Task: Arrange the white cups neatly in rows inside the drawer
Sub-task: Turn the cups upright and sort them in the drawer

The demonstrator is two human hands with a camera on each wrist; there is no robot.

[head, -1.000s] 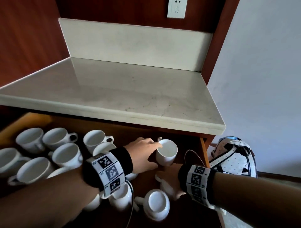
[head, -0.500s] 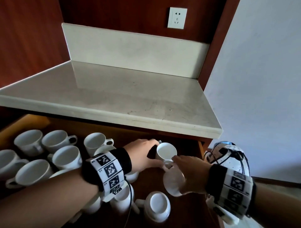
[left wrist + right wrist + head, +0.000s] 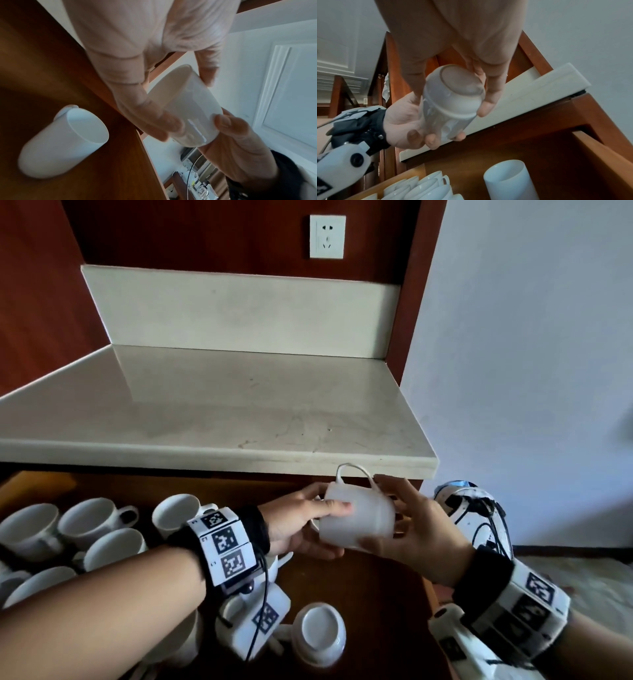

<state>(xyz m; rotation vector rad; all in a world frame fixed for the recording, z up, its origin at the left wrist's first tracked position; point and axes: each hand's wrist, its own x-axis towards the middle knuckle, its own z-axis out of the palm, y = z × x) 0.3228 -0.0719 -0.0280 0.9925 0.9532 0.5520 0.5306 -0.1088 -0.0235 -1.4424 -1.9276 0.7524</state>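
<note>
white cup (image 3: 356,522) tilted | left hand (image 3: 294,525) + right hand (image 3: 418,529) holding | above drawer (image 3: 387,611)

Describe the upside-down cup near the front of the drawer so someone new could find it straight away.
Start at the stone countertop and drop to the open wooden drawer below it. Near its front, right of centre, stands the upside-down cup. Unlike the mouth-up cups clustered on the left, it shows its round base ring.
</note>
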